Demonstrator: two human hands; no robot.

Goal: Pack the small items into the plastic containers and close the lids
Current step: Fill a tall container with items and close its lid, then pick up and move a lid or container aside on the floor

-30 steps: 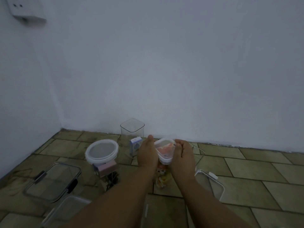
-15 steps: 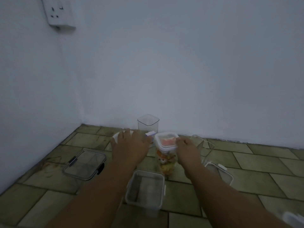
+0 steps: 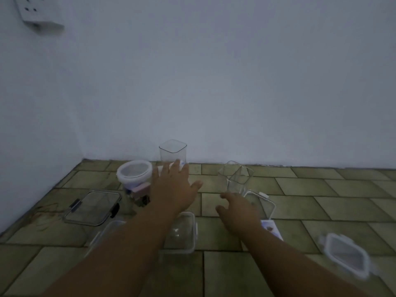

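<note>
Clear plastic containers [image 3: 173, 153] mostly empty, lids off; packing looks barely begun.
White-lidded round tub [image 3: 134, 173] at 10 o'clock closed; left hand [image 3: 173, 185] and right hand [image 3: 237, 207] hover, fingers spread, gripping nothing.

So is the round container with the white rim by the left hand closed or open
Closed: the round container has its white-rimmed lid seated on top, with small items visible through its clear wall.
</note>
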